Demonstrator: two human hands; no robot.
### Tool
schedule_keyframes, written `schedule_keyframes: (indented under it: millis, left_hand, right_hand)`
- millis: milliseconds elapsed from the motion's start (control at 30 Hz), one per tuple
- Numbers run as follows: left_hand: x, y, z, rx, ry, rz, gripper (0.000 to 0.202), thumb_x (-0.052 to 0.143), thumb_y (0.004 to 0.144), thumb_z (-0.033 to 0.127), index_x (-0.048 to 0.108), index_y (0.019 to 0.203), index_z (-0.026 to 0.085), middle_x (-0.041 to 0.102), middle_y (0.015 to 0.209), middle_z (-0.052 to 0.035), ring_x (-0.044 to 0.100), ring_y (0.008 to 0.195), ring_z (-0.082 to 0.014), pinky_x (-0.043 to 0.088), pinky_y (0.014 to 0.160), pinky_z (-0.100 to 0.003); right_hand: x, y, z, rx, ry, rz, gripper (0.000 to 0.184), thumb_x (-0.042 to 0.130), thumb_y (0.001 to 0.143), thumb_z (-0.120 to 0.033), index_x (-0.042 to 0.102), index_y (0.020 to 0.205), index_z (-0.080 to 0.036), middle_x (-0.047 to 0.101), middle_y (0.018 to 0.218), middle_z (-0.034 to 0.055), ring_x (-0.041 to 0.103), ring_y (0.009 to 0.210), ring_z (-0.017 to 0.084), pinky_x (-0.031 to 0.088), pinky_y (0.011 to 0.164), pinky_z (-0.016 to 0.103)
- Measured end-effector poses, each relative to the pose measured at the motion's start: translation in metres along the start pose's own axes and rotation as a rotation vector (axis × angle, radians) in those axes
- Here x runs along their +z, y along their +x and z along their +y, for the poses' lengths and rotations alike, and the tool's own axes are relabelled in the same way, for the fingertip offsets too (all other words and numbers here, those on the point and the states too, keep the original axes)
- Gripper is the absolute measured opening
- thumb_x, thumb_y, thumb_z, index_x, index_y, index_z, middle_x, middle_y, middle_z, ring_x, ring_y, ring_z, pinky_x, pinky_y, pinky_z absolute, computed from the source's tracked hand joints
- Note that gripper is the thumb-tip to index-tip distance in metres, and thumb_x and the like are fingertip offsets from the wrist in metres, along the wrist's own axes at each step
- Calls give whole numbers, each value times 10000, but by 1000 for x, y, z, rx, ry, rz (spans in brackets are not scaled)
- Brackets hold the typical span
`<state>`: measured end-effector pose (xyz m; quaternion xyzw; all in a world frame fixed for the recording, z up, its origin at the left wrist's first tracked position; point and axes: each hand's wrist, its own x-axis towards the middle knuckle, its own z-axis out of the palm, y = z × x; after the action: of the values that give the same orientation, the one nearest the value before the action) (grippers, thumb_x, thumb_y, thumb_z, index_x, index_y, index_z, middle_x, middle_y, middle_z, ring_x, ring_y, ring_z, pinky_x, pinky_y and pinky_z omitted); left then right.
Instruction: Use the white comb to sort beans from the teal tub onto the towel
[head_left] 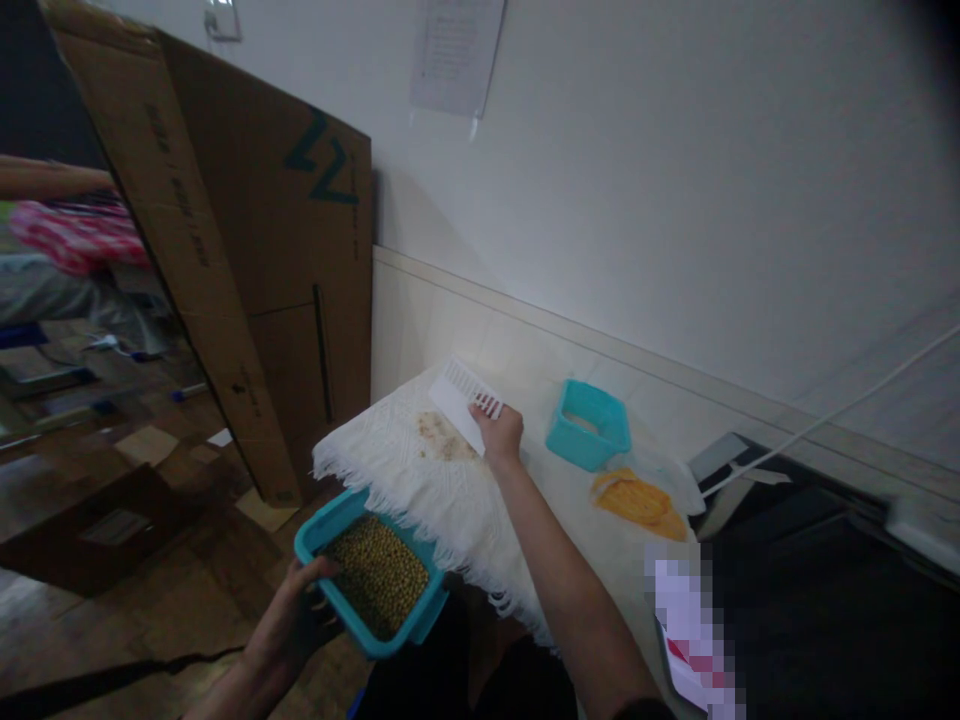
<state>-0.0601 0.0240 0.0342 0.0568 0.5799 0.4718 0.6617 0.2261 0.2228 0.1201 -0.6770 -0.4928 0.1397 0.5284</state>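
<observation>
Head view: left hand (298, 608) grasped teal tub (358, 632) by its rim, thumb over the edge, at the fringed side of white cloth (390, 440); greenish beans (384, 570) lay inside. Right hand (501, 430) gripped white slotted card (454, 400) beside brownish crumbs (442, 437), cloth contact unclear. Smaller teal basket (574, 445) and yellow cloth (639, 502) sat farther right.

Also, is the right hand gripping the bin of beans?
No, the left hand grips the bin; the right hand holds a white slotted piece.
</observation>
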Motion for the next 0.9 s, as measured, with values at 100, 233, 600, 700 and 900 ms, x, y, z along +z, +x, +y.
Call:
schedule_keyframes:
  millis: [100,233,600,700,900]
  left_hand:
    - [-2,3,0,-6,25,-14,488,913,644,259,628,1039,291,715,850,-23,746,793,-303,586,696,-395]
    - [-1,5,0,-14,24,-5,447,878,704,248,630,1073,295,724,856,-22,759,815,-297,599,714,-386]
    - [-6,7,3,6,-9,5,508,913,641,234,652,1073,295,732,832,-11,757,792,-297,601,699,-390]
    - [-10,10,4,4,-3,8,474,921,648,244,648,1033,287,747,840,-23,739,747,-279,610,698,-396]
    - [-23,22,2,20,7,-25,579,986,606,266,660,1084,289,771,852,-38,774,796,-304,631,706,-404]
  right_hand:
    - [34,16,-11,30,-44,31,85,855,796,-286,880,842,-219,880,812,96,840,827,283,605,726,314]
    - [55,16,-12,80,-102,47,113,828,788,-235,896,874,-206,879,823,130,851,851,305,599,698,313]
    - [37,5,-9,53,-197,-96,111,845,738,-228,881,836,-189,851,748,62,816,741,255,539,624,265]
    - [29,0,-11,-11,-206,-158,77,843,737,-222,869,806,-203,840,733,23,795,722,224,533,645,251]
    - [15,-4,-21,-144,-233,-261,97,806,799,-196,883,828,-247,866,784,11,809,782,222,557,722,256]
